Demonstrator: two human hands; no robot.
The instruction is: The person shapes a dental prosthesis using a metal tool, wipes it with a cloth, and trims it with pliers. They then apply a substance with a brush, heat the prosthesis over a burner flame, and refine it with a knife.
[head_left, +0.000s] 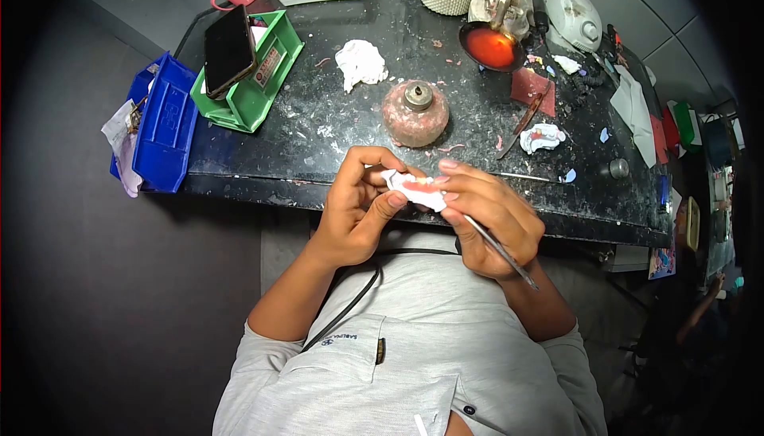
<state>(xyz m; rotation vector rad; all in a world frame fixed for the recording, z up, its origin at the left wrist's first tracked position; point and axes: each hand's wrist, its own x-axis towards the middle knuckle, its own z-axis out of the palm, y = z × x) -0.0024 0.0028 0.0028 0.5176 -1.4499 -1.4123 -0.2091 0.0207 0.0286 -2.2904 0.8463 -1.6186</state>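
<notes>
My left hand (360, 205) is closed around one end of a white plaster dental cast (426, 197) with pink-orange wax on it, just off the bench's front edge. My right hand (501, 225) grips a slim metal wax carver (503, 251), its handle slanting down past the palm. The fingers of that hand also touch the cast's right side, and they hide the carver's working tip. Beyond both hands stands a round glass spirit burner (415, 116) with a metal cap. Another plaster cast with pink wax (543, 139) lies to the right, beside a wax knife (525, 121).
A pan of molten red wax (491, 46) sits at the back right, near a pink wax sheet (532, 89). At left are a phone (231, 50) on a green bin (259, 93) and a blue bin (165, 129). Crumpled white material (361, 64) lies mid-bench.
</notes>
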